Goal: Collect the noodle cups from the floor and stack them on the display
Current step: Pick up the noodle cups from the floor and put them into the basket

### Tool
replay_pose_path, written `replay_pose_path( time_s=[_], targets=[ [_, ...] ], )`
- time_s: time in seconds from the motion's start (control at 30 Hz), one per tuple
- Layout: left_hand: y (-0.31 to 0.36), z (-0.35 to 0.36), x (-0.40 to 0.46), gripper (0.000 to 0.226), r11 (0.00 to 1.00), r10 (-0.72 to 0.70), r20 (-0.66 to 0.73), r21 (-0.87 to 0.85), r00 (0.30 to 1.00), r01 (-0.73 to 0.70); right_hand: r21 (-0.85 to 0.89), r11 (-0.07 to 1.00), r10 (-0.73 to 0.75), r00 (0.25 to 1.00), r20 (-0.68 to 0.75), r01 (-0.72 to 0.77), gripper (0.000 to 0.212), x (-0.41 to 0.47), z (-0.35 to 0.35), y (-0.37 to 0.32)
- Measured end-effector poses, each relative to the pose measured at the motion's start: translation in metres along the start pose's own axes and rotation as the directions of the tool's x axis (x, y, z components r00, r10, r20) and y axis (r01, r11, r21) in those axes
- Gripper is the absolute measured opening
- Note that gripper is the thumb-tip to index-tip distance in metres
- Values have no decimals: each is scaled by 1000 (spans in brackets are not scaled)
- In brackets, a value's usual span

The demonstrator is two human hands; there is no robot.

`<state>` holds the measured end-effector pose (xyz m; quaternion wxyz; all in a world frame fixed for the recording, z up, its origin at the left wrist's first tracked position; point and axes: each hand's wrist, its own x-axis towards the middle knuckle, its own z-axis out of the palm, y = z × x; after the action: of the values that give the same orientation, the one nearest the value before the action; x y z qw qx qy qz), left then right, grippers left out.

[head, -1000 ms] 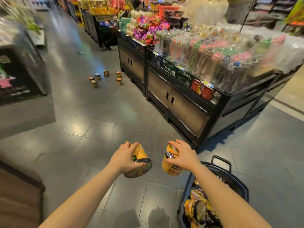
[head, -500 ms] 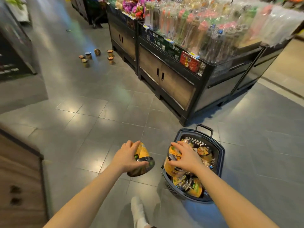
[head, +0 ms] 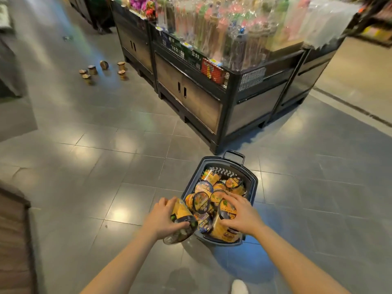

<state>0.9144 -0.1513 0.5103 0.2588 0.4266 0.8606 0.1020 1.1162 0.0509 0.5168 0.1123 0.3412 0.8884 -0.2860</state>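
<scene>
My left hand (head: pixel 162 217) grips a yellow noodle cup (head: pixel 182 221) lying on its side, lid toward me, at the near left rim of a dark blue basket (head: pixel 252 183). My right hand (head: pixel 240 213) holds a second yellow noodle cup (head: pixel 224 227) over the basket's near end. Inside the basket lie several more yellow cups (head: pixel 212 187). Far off at upper left, several brown cups (head: pixel 92 70) stand or lie on the floor by the dark display stand (head: pixel 191 96).
The stand holds wrapped bottles (head: pixel 222 28) and reaches down to a corner just beyond the basket. A wooden counter (head: pixel 12 240) edges the lower left. Grey tiled floor spreads between. My white shoe (head: pixel 239 287) shows at the bottom.
My view has tilted down and closed in on the basket. Both hands have carried their cups forward and lower, the right one now over the basket's contents.
</scene>
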Motion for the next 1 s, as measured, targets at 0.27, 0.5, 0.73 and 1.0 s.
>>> replay_pose_path(
  time_s=[0.27,0.5,0.73,1.0],
  targets=[
    [68,102,49,123,980,-167,15,-109,986,168,14,999,29,995,97,-30,89,26,2,132],
    [58,195,81,114,934,-285,48,-211,957,289,78,996,23,991,135,-34,92,86,68,191],
    [22,252,124,127,905,-357,26,-237,934,353,178,982,22,978,205,-59,73,153,173,228],
    [8,276,157,118,897,-346,107,-255,932,362,-47,997,67,975,214,-58,49,181,202,255]
  ],
)
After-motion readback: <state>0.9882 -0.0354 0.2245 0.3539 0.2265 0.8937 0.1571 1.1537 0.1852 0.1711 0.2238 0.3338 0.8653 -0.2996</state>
